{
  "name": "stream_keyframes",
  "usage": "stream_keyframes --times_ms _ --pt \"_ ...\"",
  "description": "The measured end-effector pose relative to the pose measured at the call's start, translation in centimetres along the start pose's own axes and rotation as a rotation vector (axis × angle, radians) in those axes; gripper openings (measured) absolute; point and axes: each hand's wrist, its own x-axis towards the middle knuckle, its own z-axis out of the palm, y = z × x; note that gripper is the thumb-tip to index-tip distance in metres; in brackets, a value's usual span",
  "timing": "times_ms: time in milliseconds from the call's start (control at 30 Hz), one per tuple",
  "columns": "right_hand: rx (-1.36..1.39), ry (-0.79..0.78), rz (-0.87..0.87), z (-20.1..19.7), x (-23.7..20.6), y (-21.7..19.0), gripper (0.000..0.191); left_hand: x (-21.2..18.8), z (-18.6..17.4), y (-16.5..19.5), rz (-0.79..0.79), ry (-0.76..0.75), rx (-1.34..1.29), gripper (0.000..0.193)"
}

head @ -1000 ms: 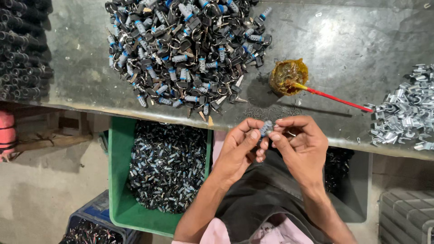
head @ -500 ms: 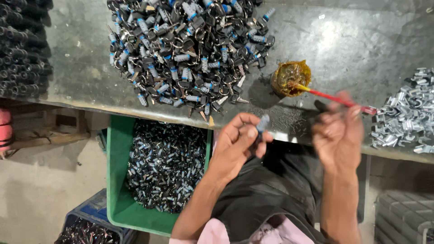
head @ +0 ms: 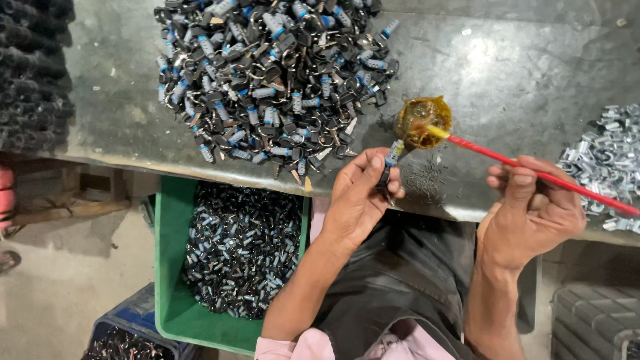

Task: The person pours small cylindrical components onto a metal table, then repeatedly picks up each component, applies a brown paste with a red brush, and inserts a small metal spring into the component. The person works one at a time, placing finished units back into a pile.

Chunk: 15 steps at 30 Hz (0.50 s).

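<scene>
Grey, scuffed metal bench top (head: 520,73), viewed from above the seated person. Left hand (head: 360,197) is closed around one small lock cylinder (head: 393,155), pinched between thumb and fingertips; the part's blue-tipped end points up and away from the palm, toward a small amber grease pot (head: 421,121) standing just beyond it on the bench. Right hand (head: 533,213) is closed on a thin red brush (head: 533,175), gripped near mid-handle; the handle runs diagonally from lower right to upper left, with the yellowish bristle end resting in the grease pot. Cylinder tip and brush tip sit close together at the pot's near edge; contact between them cannot be told.

Behind the left hand: large heap of similar cylinders with keys (head: 273,73). Far right: pile of bright metal clips (head: 610,160). Below the bench edge, left of the person's lap: green crate (head: 170,267) filled with more cylinders.
</scene>
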Motion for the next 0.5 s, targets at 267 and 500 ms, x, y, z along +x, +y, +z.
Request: stream_keyframes --times_ms 267,500 --pt "-0.534 -0.591 0.355 0.1 0.0 -2.6 0.016 -7.8 -0.4 8.6 0.092 -0.225 0.593 0.033" --pt "-0.715 -0.828 -0.148 6.3 -5.5 0.6 0.033 -12.1 -0.9 14.5 0.747 0.475 2.498 0.015"
